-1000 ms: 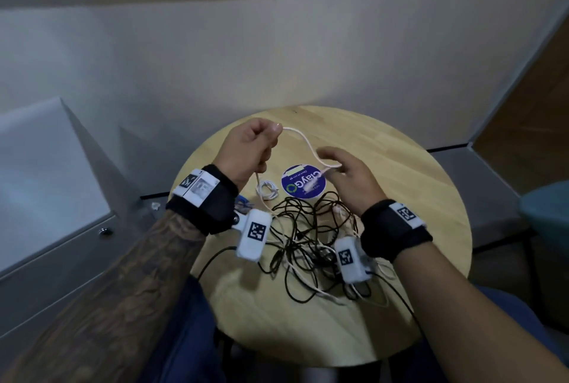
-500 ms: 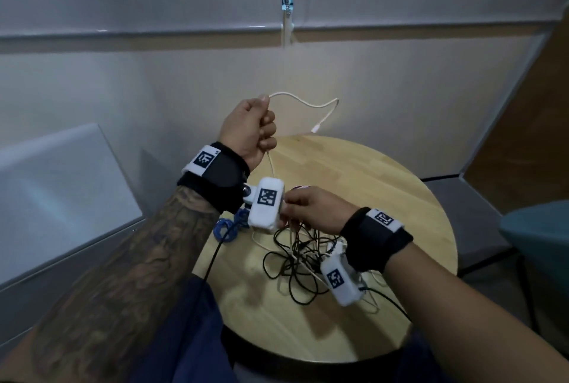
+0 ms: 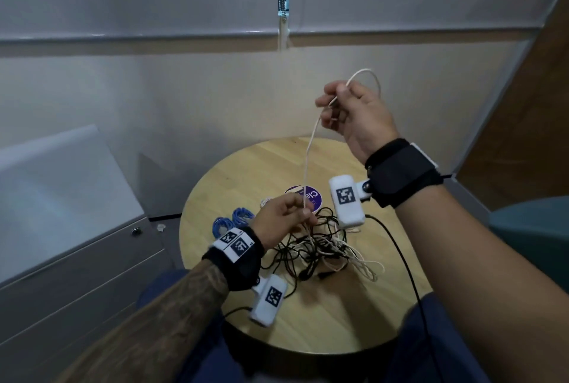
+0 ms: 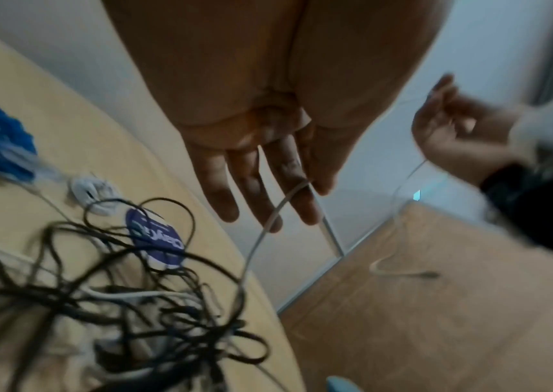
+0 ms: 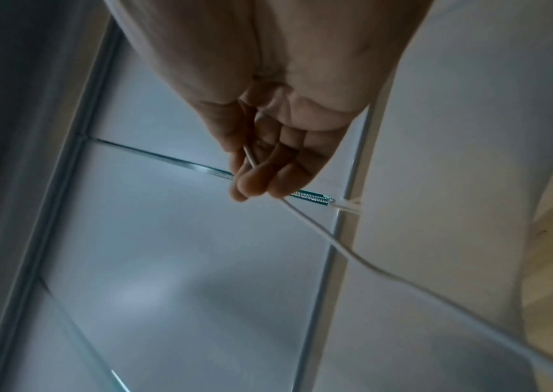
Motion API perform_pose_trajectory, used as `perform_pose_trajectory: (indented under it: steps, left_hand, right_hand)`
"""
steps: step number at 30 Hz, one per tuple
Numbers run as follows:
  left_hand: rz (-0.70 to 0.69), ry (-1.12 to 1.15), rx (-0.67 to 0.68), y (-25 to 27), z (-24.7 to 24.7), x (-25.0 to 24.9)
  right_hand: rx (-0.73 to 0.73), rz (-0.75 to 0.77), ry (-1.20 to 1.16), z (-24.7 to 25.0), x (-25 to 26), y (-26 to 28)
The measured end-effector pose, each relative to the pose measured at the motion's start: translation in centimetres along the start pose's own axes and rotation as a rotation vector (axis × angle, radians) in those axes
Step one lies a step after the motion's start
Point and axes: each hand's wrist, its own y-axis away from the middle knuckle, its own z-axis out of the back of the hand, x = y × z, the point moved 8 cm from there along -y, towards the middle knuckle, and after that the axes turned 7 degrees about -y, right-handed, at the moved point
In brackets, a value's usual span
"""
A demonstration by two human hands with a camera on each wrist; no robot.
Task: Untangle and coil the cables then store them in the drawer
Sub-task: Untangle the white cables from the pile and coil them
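Observation:
My right hand (image 3: pixel 334 105) is raised above the round wooden table (image 3: pixel 323 315), fingers curled on a thin white cable (image 3: pixel 309 148) that loops above the knuckles. The cable runs down to my left hand (image 3: pixel 303 213), which pinches it between thumb and fingers just over a tangle of black and white cables (image 3: pixel 317 247). In the left wrist view the white cable (image 4: pixel 261 238) passes through my left hand (image 4: pixel 288 201) into the tangle (image 4: pixel 117 305). The right wrist view has my right hand (image 5: pixel 251 180) gripping the white cable (image 5: pixel 318 230).
Two blue coiled cables (image 3: pixel 234 221) and a small white coil (image 3: pixel 265 201) lie at the table's left, beside a purple round disc (image 3: pixel 303 196). A grey drawer cabinet (image 3: pixel 92 259) stands to the left, a teal chair (image 3: pixel 535 228) to the right.
The hands have swapped places: my right hand left the tangle and rose holding the white cable, while my left hand came down from above and now pinches the cable near the tangle.

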Motion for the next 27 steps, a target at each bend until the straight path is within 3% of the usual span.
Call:
perform_pose_trajectory:
  steps: [4,8,10,13,15,20,24,27]
  left_hand:
    - [0.038,-0.05,-0.136,-0.4,1.6,0.3]
    - [0.012,0.15,-0.243,-1.4,3.4,-3.2]
    - [-0.036,0.159,-0.271,-1.8,4.0,-5.1]
    - [-0.076,0.185,-0.28,-2.5,4.7,-6.7]
    - [-0.086,0.201,-0.282,-2.8,5.1,-7.0]
    - [-0.04,0.234,-0.2,-2.0,2.8,-5.2]
    - [-0.027,-0.018,0.009,-1.2,-0.7,-1.3]
    - [-0.033,-0.133,0.032,-0.4,-1.5,-0.6]
  right_hand:
    - [-0.049,0.001,0.074,1.3,-0.8,-0.1]
    - [-0.035,-0.213,0.399,3.0,-7.2,2.3]
    - [0.039,-0.33,0.562,3.4,-10.1,4.3]
    - [0.305,-0.377,0.752,2.6,-12.3,7.0]
    - [0.374,-0.347,0.702,1.8,-11.8,7.7]
    - [0.105,-0.24,0.376,1.9,-7.6,5.4]
    - [0.03,-0.142,0.191,0.9,-4.1,3.2]
    - [-0.001,-0.042,0.122,0.3,-1.4,2.1]
